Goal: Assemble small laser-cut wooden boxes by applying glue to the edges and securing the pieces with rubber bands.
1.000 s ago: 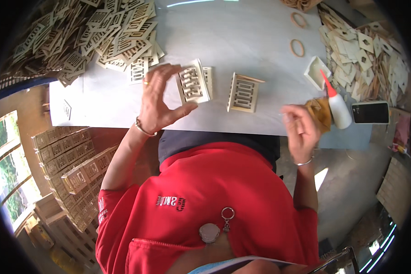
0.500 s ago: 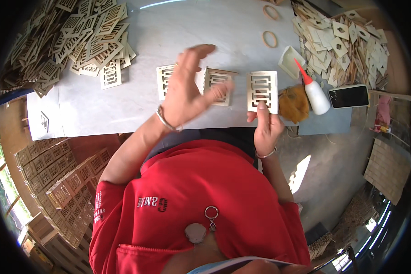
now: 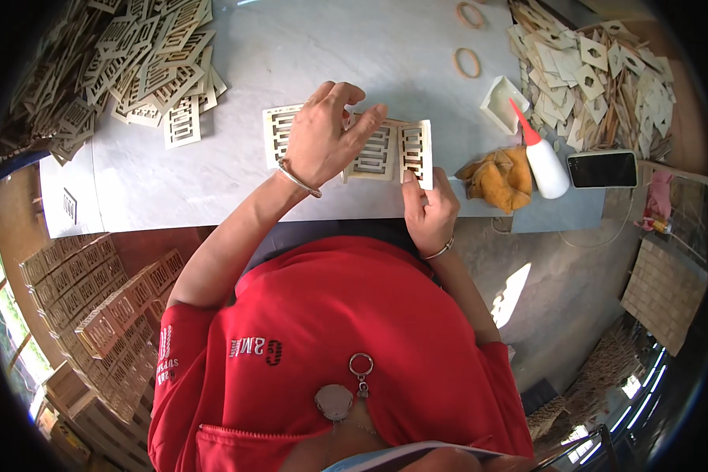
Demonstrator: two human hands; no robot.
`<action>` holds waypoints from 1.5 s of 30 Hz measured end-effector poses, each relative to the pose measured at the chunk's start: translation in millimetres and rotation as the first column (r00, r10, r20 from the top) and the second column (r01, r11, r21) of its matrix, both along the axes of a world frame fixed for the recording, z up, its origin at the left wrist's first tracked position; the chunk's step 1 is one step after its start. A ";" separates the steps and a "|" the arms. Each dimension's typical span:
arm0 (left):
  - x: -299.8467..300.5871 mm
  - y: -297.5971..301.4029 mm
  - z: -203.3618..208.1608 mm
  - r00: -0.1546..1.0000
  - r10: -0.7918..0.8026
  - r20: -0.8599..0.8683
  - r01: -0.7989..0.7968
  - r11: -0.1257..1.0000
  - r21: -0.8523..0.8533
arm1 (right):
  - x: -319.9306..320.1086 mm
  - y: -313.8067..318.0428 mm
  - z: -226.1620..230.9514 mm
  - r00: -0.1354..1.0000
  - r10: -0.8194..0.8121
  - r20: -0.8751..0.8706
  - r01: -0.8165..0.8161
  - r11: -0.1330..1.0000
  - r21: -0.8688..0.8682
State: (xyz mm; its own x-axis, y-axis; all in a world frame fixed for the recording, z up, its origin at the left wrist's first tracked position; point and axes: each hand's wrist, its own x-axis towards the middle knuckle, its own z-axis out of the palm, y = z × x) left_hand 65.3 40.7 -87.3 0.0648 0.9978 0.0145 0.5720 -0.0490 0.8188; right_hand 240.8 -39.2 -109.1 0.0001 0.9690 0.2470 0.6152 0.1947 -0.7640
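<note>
My right hand [image 3: 431,208] pinches a pale wooden fretwork panel [image 3: 414,148] by its near edge, thumb in front. The panel stands tilted against the right end of a partly joined piece. That piece includes a middle fretwork panel [image 3: 376,149] and a left fretwork panel [image 3: 278,130], both with slotted cut-outs. Over the gap between those two, my left hand [image 3: 322,141] hovers with thumb and fingers apart, the fingers bent. It hides part of the left panel, and whether its fingertips touch the wood I cannot tell.
Right of my hands lie a brown cloth [image 3: 502,179], a white glue bottle [image 3: 547,165] with red nozzle, a white tray [image 3: 499,102] and a phone [image 3: 603,169]. Fretwork panels [image 3: 153,71] heap at far left, wooden pieces [image 3: 590,86] at far right. Two rings [image 3: 466,63] lie behind.
My right hand has brought its panel leftward against the middle panel and turned it. My left hand has bent its fingers and shifted slightly. The brown cloth now looks more spread out.
</note>
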 end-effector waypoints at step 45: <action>-106.0 -20.2 -1.7 0.775 -0.257 -0.577 0.425 0.888 0.175 | 50.5 -3.1 59.3 0.973 0.154 0.169 -0.132 0.982 -0.135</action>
